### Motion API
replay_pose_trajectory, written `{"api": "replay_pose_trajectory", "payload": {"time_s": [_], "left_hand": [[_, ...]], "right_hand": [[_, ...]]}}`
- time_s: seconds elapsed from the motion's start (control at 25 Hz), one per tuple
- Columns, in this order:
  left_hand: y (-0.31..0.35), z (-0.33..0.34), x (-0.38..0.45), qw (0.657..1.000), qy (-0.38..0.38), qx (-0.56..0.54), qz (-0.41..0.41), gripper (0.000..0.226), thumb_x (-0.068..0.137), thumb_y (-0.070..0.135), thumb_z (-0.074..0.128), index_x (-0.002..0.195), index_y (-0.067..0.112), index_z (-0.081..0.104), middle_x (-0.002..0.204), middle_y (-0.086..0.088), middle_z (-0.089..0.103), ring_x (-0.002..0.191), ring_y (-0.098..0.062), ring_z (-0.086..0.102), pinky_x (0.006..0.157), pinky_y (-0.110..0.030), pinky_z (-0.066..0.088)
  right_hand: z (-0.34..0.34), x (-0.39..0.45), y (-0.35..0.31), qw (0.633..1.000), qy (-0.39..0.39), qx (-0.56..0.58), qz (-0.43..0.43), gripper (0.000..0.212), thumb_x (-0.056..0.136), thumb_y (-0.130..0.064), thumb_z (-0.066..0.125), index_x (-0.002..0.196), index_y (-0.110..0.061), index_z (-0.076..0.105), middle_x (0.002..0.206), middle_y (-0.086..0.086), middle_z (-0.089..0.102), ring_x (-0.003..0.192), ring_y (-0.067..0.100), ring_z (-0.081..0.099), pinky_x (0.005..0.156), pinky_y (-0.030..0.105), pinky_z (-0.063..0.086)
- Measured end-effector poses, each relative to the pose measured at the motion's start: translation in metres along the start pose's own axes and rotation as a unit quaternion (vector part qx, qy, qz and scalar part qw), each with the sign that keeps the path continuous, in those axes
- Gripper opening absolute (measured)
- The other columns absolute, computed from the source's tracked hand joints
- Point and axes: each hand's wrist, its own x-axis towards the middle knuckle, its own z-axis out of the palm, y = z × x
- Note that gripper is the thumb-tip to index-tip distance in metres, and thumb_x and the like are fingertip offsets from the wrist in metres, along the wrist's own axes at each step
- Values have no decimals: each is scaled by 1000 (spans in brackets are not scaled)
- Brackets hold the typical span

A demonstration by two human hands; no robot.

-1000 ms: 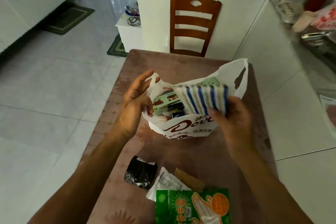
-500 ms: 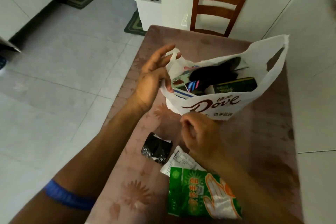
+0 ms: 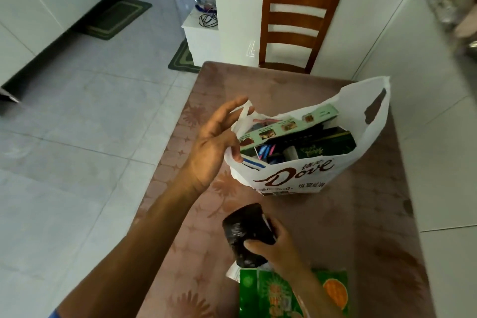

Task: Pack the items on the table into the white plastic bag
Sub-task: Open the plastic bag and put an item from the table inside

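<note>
Right hand (image 3: 275, 245) grips the black packet (image 3: 246, 235) just short of the white bag (image 3: 291, 175); left hand (image 3: 218, 141) pinches the rim open. Slacken that pinch, and the mouth may fold.

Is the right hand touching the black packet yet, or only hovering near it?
Touching. The head view shows the right hand with fingers curled round the black packet, thumb pressed on its front, near the green package.
</note>
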Motion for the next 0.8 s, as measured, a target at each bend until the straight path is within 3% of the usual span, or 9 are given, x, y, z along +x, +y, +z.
{"api": "replay_pose_trajectory", "payload": {"time_s": [0.12,0.2,0.24,0.32,0.44,0.6,0.72,0.8], "left_hand": [[3,7,3,999,30,18,1,58,90,-12,38,139,18,46,126,8,62,108,-8,67,68,-23,59],[6,15,4,999,43,20,-6,58,91,-9,36,137,24,47,124,13,61,99,-2,69,69,-22,58],[8,18,5,999,48,23,-9,57,91,-6,36,136,27,48,125,13,60,95,0,69,70,-21,58],[10,19,7,998,61,26,-9,55,89,6,38,137,31,48,130,11,58,97,-5,69,77,-25,58],[12,12,12,996,88,20,-6,58,83,14,41,136,37,49,138,2,58,110,-23,65,97,-43,53],[16,16,13,999,46,17,-7,56,94,-1,34,142,27,42,127,9,60,104,-5,68,77,-25,59],[11,21,8,999,45,4,3,58,93,0,37,143,28,40,129,9,60,112,-10,65,85,-31,59],[9,19,3,1000,27,12,6,59,88,8,41,143,30,40,132,8,60,115,-13,64,89,-32,58]], "right_hand": [[-62,-17,-67,962,63,187,-187,78,45,-33,90,119,-29,62,115,-1,71,112,24,63,88,41,55],[-79,-2,-117,936,99,192,-277,75,51,-34,88,120,-33,59,121,-4,66,116,19,60,92,37,52],[-80,11,-143,937,126,140,-294,72,57,-31,86,121,-35,54,121,-8,63,114,12,59,89,29,52],[-77,38,-180,949,140,-36,-282,65,70,-22,81,121,-39,45,118,-16,55,107,0,53,77,11,46],[-80,70,-171,939,82,-282,-179,62,73,-28,77,125,-28,43,118,-6,55,108,14,54,78,19,44],[-75,93,-148,856,57,-506,-92,65,66,-48,67,125,-29,46,127,-1,58,111,25,55,99,46,45],[-55,108,-144,775,41,-630,-37,59,71,-46,60,127,-30,47,130,3,56,119,34,50,107,58,28],[-54,111,-136,747,27,-663,-33,66,73,-43,59,135,-29,40,138,6,48,122,37,45,107,58,25]]}}
